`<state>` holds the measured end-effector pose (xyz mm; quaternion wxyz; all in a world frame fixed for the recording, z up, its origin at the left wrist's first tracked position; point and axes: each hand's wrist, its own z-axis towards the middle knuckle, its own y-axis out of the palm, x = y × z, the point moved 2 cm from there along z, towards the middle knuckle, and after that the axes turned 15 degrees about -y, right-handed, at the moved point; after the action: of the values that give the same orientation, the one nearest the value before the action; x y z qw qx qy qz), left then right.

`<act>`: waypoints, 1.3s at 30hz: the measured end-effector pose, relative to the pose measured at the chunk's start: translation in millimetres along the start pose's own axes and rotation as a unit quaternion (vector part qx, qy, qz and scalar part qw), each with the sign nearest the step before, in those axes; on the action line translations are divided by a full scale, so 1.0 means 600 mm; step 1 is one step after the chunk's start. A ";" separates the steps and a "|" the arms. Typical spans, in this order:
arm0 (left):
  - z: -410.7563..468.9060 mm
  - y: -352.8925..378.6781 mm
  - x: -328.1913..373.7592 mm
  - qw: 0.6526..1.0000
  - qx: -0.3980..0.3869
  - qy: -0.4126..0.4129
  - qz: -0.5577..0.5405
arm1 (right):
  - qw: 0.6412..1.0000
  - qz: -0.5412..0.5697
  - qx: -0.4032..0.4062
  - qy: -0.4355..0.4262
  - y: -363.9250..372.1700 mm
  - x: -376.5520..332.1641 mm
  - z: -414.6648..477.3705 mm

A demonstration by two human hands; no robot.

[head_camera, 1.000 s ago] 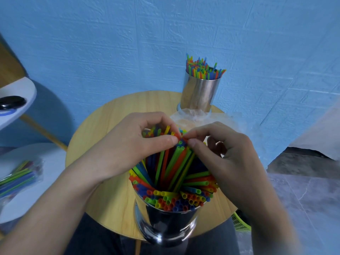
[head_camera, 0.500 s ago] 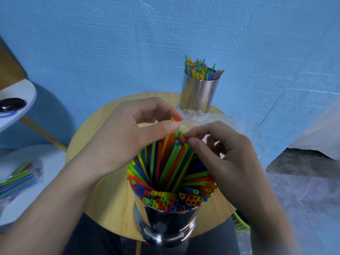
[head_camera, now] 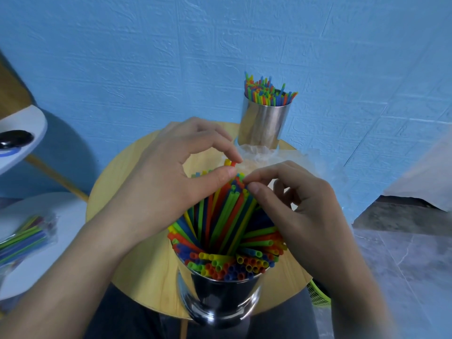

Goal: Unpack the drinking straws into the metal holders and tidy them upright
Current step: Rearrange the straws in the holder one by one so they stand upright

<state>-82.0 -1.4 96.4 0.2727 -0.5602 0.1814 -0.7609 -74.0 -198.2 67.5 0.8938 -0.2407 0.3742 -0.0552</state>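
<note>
A shiny metal holder [head_camera: 220, 297] stands at the near edge of the round wooden table [head_camera: 137, 253], packed with coloured straws [head_camera: 227, 231] that lean away from me. My left hand [head_camera: 171, 182] pinches a few straw tips between thumb and forefinger, lifted above the others. My right hand [head_camera: 300, 211] pinches neighbouring straw tips with thumb and forefinger, right beside the left thumb. A second metal holder [head_camera: 264, 123] full of upright straws stands at the table's far edge against the blue wall.
Crumpled clear plastic wrapping [head_camera: 305, 162] lies between the two holders. A sealed pack of straws [head_camera: 24, 238] rests on a white round stool at the left. A white shelf with a black object [head_camera: 14, 139] sits at upper left. Green basket [head_camera: 318, 294] below right.
My left hand has risen and drawn a few straws up out of the bundle; its fingers have spread into a ring. My right hand has hardly moved.
</note>
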 end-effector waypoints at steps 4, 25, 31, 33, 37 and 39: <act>0.001 -0.005 0.004 1.000 0.013 0.010 0.005 | 1.000 -0.004 -0.003 0.000 0.000 0.001 0.000; 0.031 -0.021 -0.034 0.916 0.055 -0.071 -0.391 | 1.000 -0.006 -0.009 0.000 -0.001 0.005 -0.002; 0.044 -0.038 -0.058 0.840 0.109 -0.139 -0.513 | 1.000 0.002 -0.007 -0.001 -0.002 0.005 -0.003; 0.044 -0.038 -0.068 0.816 0.114 -0.162 -0.544 | 1.000 0.006 -0.007 0.003 -0.002 0.006 -0.004; 0.042 -0.033 -0.080 0.779 0.113 -0.202 -0.582 | 1.000 0.011 0.015 0.007 0.000 0.006 -0.002; 0.041 -0.031 -0.083 0.769 0.115 -0.217 -0.590 | 0.999 0.021 0.040 0.003 0.000 0.007 0.000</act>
<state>-51.6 44.9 77.2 -0.1358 -0.6716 -0.3374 -0.6455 -71.2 -199.3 64.9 0.9025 -0.1965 0.3797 -0.0522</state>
